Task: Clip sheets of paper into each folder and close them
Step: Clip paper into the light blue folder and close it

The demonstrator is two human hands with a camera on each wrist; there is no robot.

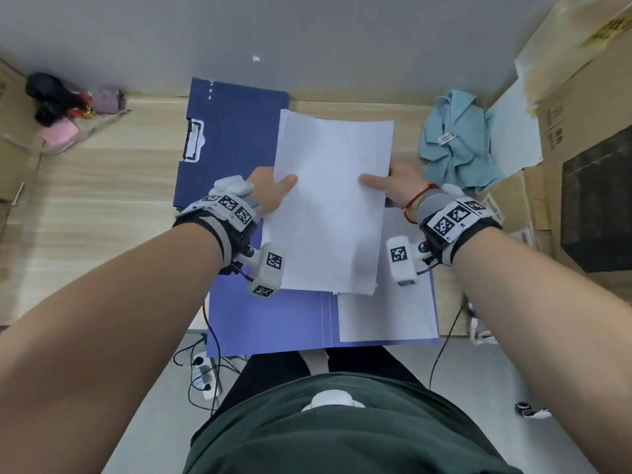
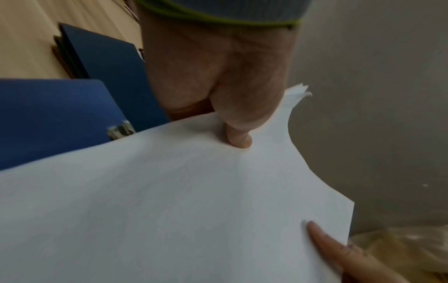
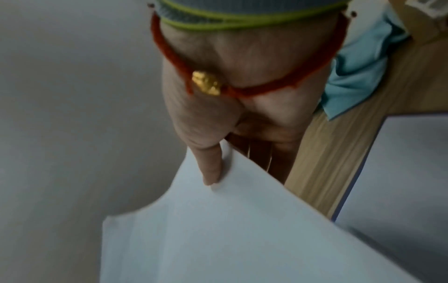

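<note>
Head view shows me holding a stack of paper (image 1: 330, 203) lifted off the surface (image 1: 102, 186), its long axis running away from my body. My left hand (image 1: 270, 191) pinches the left edge, thumb on top, and my right hand (image 1: 393, 188) pinches the right edge the same way. The wrist views confirm each thumb pressed onto the sheets with fingers underneath. Behind and left of the stack lies a dark blue folder (image 1: 232, 138), its metal clip (image 1: 194, 142) on the far-left side, nearer my left hand. A lighter open folder (image 1: 273, 323) with loose sheets (image 1: 390, 316) lies beneath, close to me. I judge the stack must travel left toward that clip.
</note>
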